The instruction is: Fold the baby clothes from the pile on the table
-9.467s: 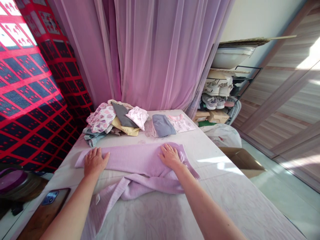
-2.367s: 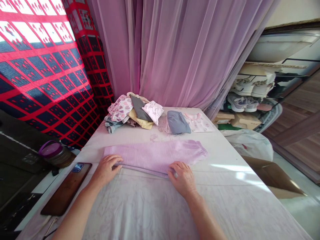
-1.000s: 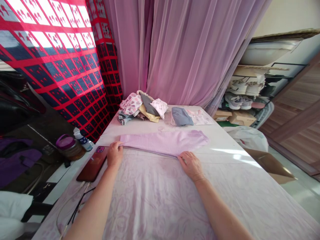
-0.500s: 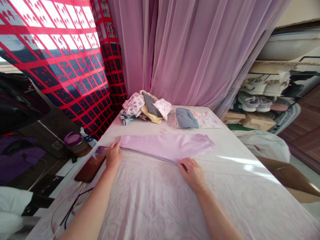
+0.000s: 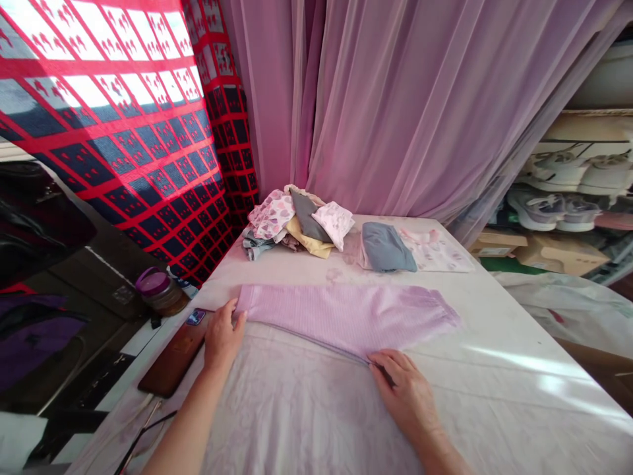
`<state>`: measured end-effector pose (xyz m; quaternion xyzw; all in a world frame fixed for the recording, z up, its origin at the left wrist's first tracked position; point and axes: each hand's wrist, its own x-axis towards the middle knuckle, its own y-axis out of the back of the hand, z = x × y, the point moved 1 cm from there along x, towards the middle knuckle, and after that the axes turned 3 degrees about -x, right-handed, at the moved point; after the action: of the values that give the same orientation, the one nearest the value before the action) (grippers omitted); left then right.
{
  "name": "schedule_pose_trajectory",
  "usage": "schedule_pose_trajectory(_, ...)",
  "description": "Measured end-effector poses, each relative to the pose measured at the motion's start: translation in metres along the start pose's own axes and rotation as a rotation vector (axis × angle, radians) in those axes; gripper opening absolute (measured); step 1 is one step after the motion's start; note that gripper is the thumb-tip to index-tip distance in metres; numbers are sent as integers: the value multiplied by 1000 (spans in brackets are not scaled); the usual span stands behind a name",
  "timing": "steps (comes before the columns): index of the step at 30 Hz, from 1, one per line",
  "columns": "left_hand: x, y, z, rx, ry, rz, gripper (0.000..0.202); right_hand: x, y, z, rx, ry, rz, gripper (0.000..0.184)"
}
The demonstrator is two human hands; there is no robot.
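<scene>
A lilac ribbed garment (image 5: 346, 315), folded into a long flat strip, lies across the white-covered table (image 5: 321, 415). My left hand (image 5: 222, 336) grips the strip's left end, thumb on top of the cloth and fingers curled at the edge. At the near edge, right of the middle, my right hand (image 5: 406, 392) pinches the fabric, fingertips tucked at the fold. Both forearms reach in from the bottom of the view.
A heap of small folded clothes (image 5: 297, 221) and a grey folded piece (image 5: 386, 247) sit at the table's far side before a pink curtain. A phone (image 5: 173, 353) and a purple-lidded jar (image 5: 161, 290) are at the left. Shoes and boxes fill shelves on the right.
The garment went from half-spread with a loose sleeve to a neat long strip. Over the last second both hands stayed on its near edge while the view shifted closer and left.
</scene>
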<state>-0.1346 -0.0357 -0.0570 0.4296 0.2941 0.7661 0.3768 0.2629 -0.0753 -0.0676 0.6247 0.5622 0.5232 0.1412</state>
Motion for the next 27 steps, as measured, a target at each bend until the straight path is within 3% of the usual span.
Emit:
schedule_pose_trajectory(6,8,5,10,102,42,-110,41,3,-3,4,-22,24,-10,20)
schedule_pose_trajectory(13,32,24,49,364,130,-326,42,5,-5,0,-90,32,-25,21)
schedule_pose_trajectory(16,43,30,57,315,120,-316,38,7,-4,-5,-109,58,0,21)
schedule_pose_trajectory(19,49,30,53,224,145,-292,39,7,-4,-8,-133,89,25,22)
schedule_pose_trajectory(27,49,25,33,167,225,-373,38,7,-4,-6,-120,138,52,22)
